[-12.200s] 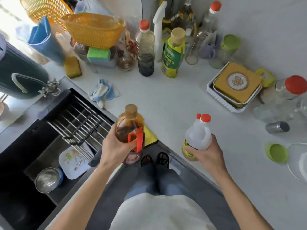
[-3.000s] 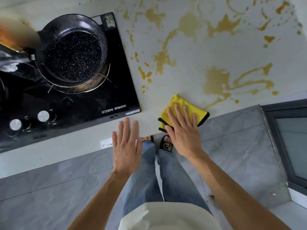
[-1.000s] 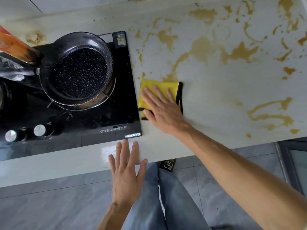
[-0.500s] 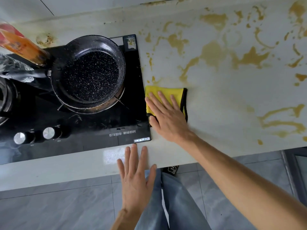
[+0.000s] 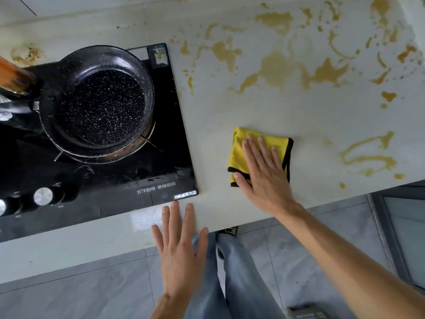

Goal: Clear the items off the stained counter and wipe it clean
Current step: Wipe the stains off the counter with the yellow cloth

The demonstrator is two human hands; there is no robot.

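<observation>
Bracing came first in the near field: the left hand (image 5: 178,245) lay flat over the counter's near edge, fingers spread, holding nothing, most likely steadying the body while the other arm reached. Whether the palm bore real weight could not be told.

Just beyond it, the right hand (image 5: 262,171) pressed palm-down on a folded yellow microfibre cloth (image 5: 239,150) with dark trim, fingers fanned wide and flat, not pinching. The open palm presumably spread pressure over the whole pad so it dragged evenly. The cloth sat on the pale counter (image 5: 213,125), near its front edge, a little right of the black gas hob (image 5: 174,134) and apart from it.

Around the cloth the surface looked fairly clean, faint smears only. A looping yellow-brown stain (image 5: 365,155) lay to the right near the front edge, not yet reached.

Farther back, broad blotches of the same stain (image 5: 276,67) spread across the far half toward the wall. Judged: wiping under way, most of it outstanding.

Far left, a speckled black frying pan (image 5: 99,107) stood on the hob's burner, off the stained stretch. No loose items showed on the counter itself.
</observation>
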